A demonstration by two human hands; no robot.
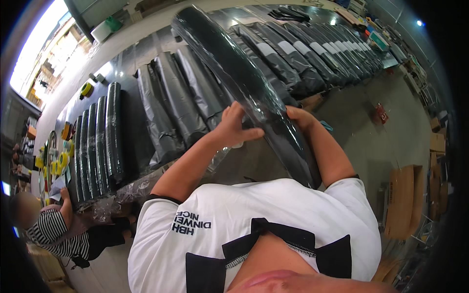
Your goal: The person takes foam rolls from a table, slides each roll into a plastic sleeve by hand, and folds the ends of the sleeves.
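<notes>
A long black roll [229,63] wrapped in shiny clear film slants in front of me, one end by my body and the other over the dark table. My left hand [233,128] is against its left side, the thumb reaching over it and some fingertips hidden behind it. From the right side my right hand [300,118] grips the same roll, its fingers partly out of sight. Beneath and to the left, several black-bagged rolls [168,102] lie side by side on the table. Thinner film-wrapped rolls [114,129] lie farther left.
More bagged rolls with white labels [303,48] fill the table's right part. Yellow tape rolls [62,160] lie at its left end, where a person in a striped shirt [51,228] works. An open cardboard box [403,201] stands on the floor at right.
</notes>
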